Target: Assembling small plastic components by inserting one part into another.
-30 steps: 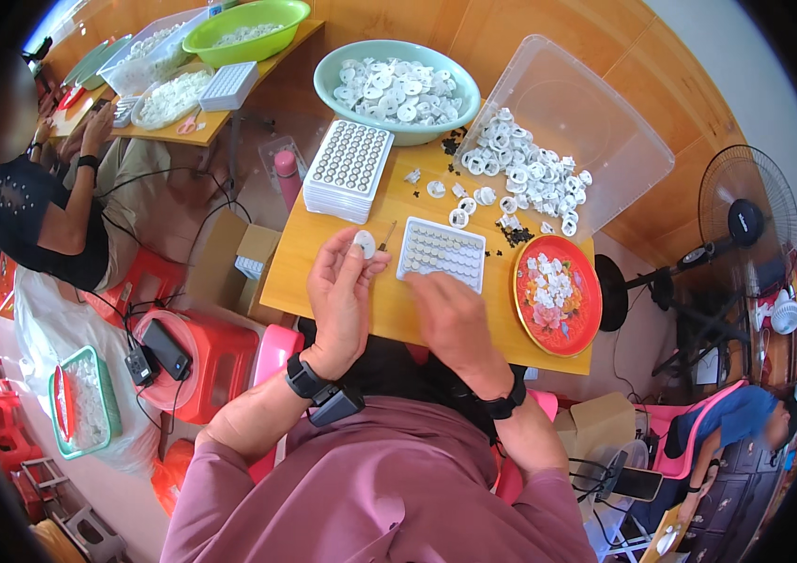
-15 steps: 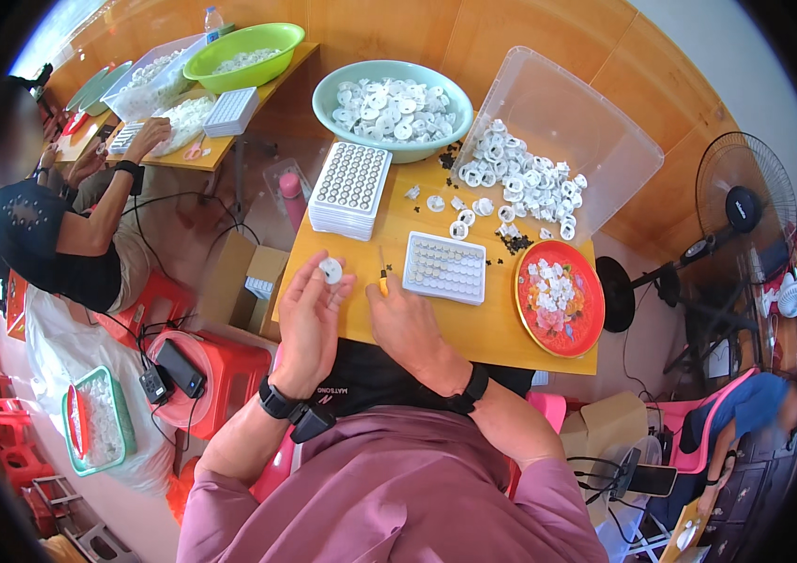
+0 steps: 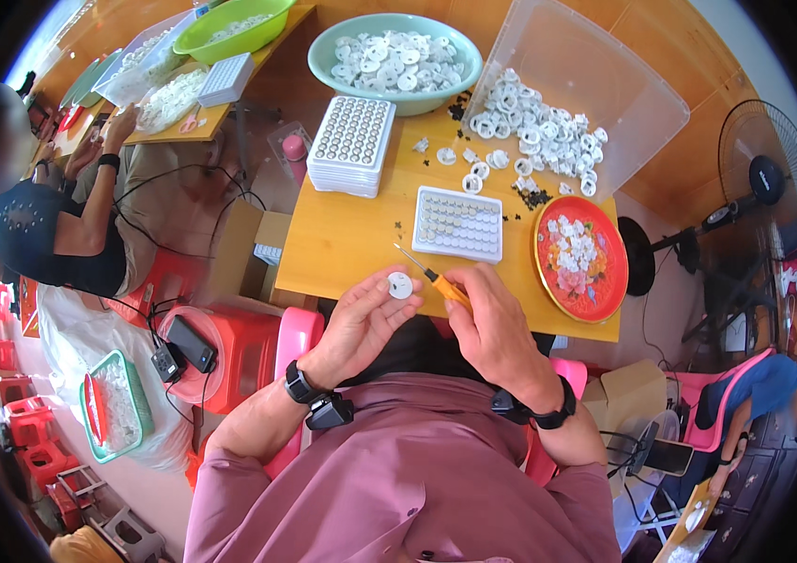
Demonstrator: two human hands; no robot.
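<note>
Between the thumb and fingers of my left hand (image 3: 365, 324) is a small round white plastic disc (image 3: 400, 285) with a dark spot on it. My right hand (image 3: 497, 324) grips a screwdriver (image 3: 450, 290) by its orange and black handle. Its thin metal shaft points up and left, just above the disc and apart from it. Both hands are over the table's front edge. Beyond them lies a white tray (image 3: 457, 225) with rows of small round pieces. To its right is a red floral plate (image 3: 582, 300) bearing small white parts.
A stack of white trays (image 3: 353, 178) with round metallic pieces stands at the left. Behind it is a pale green basin (image 3: 323, 70) of white parts. A clear bin (image 3: 647, 113) lies tipped, its white parts spilling onto the table (image 3: 323, 244). A co-worker (image 3: 56, 230) sits at the left.
My left hand has moved right and down with the disc. The right hand has moved right, and the screwdriver has swung from upright to slanting up-left. The whole view has shifted slightly.
</note>
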